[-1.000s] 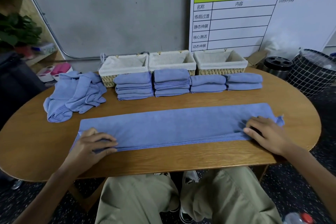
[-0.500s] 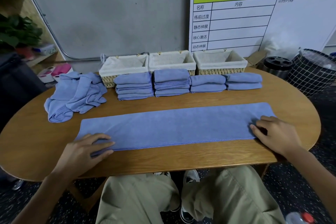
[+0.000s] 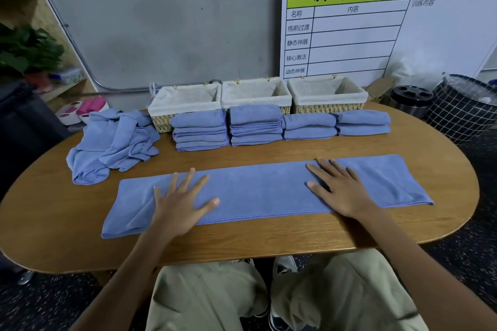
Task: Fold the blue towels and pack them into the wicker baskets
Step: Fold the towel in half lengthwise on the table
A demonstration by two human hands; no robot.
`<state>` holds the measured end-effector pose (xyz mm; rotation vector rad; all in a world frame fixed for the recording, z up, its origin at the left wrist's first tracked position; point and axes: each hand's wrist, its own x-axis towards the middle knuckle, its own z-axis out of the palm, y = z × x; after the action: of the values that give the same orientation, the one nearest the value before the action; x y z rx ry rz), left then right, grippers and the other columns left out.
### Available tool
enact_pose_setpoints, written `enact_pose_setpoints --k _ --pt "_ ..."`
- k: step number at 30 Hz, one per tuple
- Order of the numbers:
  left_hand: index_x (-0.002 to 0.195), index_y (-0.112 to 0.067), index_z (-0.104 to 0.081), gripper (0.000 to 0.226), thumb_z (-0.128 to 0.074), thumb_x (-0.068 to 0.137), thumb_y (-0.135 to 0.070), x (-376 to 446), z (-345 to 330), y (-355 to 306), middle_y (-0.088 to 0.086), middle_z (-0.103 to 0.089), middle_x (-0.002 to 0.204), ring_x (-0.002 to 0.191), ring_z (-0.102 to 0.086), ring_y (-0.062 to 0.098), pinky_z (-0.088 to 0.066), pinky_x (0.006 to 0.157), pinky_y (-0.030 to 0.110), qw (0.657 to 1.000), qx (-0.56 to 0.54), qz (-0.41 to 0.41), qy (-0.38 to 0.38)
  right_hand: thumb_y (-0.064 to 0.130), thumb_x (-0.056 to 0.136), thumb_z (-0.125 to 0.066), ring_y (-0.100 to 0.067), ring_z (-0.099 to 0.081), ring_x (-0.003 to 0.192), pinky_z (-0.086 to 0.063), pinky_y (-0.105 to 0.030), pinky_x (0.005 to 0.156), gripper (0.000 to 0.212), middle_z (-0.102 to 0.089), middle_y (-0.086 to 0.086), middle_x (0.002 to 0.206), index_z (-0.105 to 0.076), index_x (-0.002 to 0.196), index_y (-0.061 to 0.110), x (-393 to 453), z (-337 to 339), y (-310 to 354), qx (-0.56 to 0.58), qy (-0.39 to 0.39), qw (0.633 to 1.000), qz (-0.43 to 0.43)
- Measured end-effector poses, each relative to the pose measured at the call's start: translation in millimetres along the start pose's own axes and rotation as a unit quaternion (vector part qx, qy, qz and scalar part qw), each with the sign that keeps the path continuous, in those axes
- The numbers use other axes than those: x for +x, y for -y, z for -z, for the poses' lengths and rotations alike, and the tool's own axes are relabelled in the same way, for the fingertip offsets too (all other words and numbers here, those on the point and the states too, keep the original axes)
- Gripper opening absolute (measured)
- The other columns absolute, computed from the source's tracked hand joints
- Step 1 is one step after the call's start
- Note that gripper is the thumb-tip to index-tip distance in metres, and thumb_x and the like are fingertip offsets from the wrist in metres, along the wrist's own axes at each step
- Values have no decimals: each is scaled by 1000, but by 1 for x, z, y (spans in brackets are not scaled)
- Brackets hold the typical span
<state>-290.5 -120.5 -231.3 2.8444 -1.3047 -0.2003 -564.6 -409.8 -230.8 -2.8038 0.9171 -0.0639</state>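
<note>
Left hand (image 3: 180,201) lies palm-down, fingers straight and spread wide, thumb pointing inward to the right. Right hand (image 3: 340,188) lies palm-down likewise, fingers straight and angled up-left, thumb extended to the left. Both bare forearms reach forward from the lower frame edge, converging slightly; the hands stay well apart.

The whiteboard (image 3: 390,27) is headed 训练计划表, with row labels 名称, 内容, 练前过渡, 静态伸展, 核心激活, 动态伸展.

Three baskets (image 3: 256,94), perhaps four stacks (image 3: 255,125).
</note>
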Motion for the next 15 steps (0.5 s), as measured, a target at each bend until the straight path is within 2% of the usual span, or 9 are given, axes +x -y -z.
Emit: enact_pose_setpoints --k 5,10,15 --pt "154 -54 4 109 8 56 -100 -16 -4 52 -13 15 166 155 7 26 -4 117 69 999 14 49 -15 85 72 7 -17 6 153 0 -45 123 92 4 12 166 -4 155 47 -8 1 -20 -17 -9 999 -29" --pt "153 -55 6 108 5 55 -100 -23 -1 66 -13 16 166 155 9 26 -5 118 66 999 13 52 -8 86 70 8 -18 5 154 -1 -47 123 95 4 11 166 -3 156 45 -11 3 -34 -26 -9 998 -52" --pt "154 -53 2 119 9 47 -106 -26 2 89 -13 13 166 155 6 25 -4 120 62 998 6 56 -16 94 63 12 -18 4 154 -3 -46 124 106 3 10 166 -2 155 45 -17 8 -49 -21 -10 998 -61"
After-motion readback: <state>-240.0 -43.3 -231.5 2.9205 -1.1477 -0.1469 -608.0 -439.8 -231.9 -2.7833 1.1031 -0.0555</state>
